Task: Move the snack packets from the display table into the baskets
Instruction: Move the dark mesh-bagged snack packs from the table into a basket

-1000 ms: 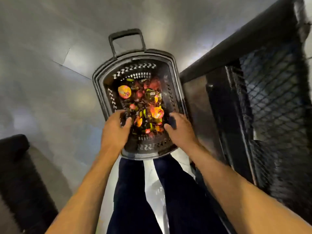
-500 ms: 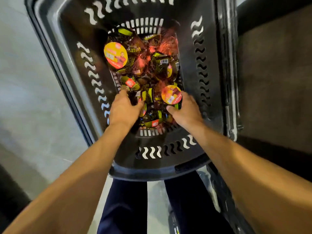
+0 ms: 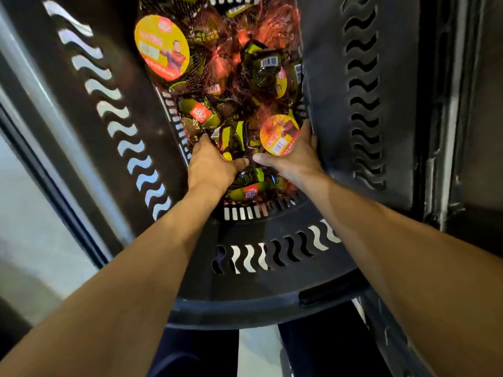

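Clearly, the person is working at the dropping-off end of the task: both hands are reaching deep inside the black basket (image 3: 246,308), down onto the heap of snack packets (image 3: 245,77) that is covering its bottom from the near edge to the far one. The left hand (image 3: 209,165) is pushing into the packets at the near left corner. Its fingers are going under the wrappers, so I cannot tell whether that grip is spread or pinching something. The right hand (image 3: 295,157) is lying against the basket's right wall with its grip spread, thumb pointing toward the left hand and fingers straight beneath a net bag with a round orange label (image 3: 279,134). To my eye the packets are being settled or let go, not picked up. The worktop they come from is not showing here. The next move, I judge, is calling for both hands to be lifting straight out bare, without netting snagging on a finger, and going back for more.
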